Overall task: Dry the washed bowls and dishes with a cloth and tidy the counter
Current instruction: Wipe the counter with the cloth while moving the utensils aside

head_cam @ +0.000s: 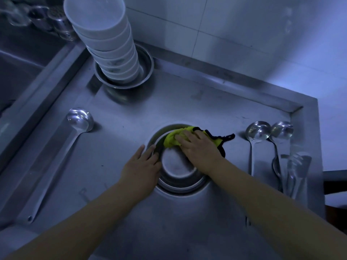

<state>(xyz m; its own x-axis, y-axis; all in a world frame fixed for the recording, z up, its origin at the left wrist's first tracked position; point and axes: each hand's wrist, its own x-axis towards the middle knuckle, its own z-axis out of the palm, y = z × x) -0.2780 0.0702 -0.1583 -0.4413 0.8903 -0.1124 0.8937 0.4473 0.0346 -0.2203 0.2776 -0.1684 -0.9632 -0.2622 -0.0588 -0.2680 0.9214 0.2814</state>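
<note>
A steel bowl [175, 166] sits on the steel counter [187, 102] in front of me, apparently upright on a stack of similar bowls. My right hand [200, 145] presses a yellow cloth with dark edging [173, 138] against the bowl's far inner wall. My left hand [141, 168] lies flat against the bowl's left rim, fingers spread, steadying it. At the back left stands a tall leaning stack of white bowls [107, 40] inside a steel basin [147, 62].
One steel ladle [79, 119] lies at the left. Two ladles [259, 131] and several spoons and tongs [296, 169] lie at the right, near the counter's raised edge. A sink basin [20, 72] is at far left, with metal containers [56, 21] behind it. A tiled wall stands behind.
</note>
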